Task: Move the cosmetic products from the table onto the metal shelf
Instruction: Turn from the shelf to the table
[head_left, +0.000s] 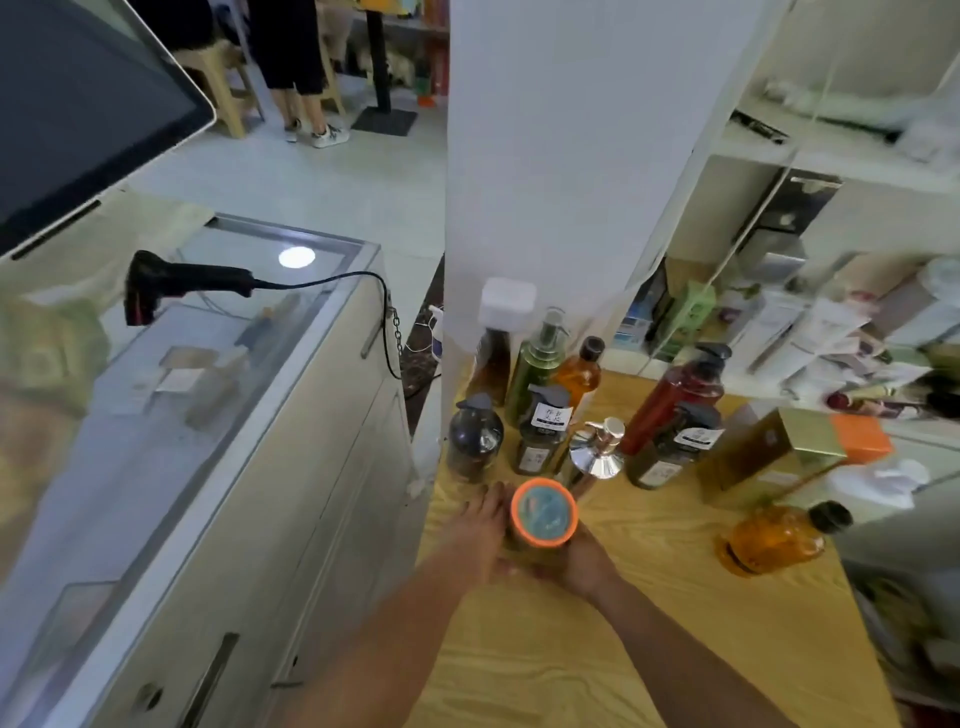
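Both hands meet on a jar with an orange-rimmed lid (544, 512), which stands at the near left part of the wooden desk (571, 660), just in front of the cluster of bottles. The left hand (478, 532) lies against the jar's left side with its fingers (493, 499) stretched nearly straight and pressed along the wall. The right hand (584, 561) cups the jar from the right and near side, its palm wrapped to it; its fingertips are hidden behind the jar.

Behind the jar stand a dark round pump bottle (475, 441), a dark labelled bottle (543, 434) and a rose-gold pump bottle (597, 452). Further back are a brown bottle with a white square cap (496, 353), a green pump bottle (535, 369) and an amber bottle with a black cap (579, 376). To the right a red pump bottle (675, 400) leans over a second dark labelled bottle (670, 454), beside a gold box (769, 452). An amber bottle lying on its side (774, 540) sits well apart at the desk's right edge.

A white shelf unit (831, 156) crowded with packs rises beyond the desk. At left a barcode scanner (176, 283) rests on a glass counter (291, 332)
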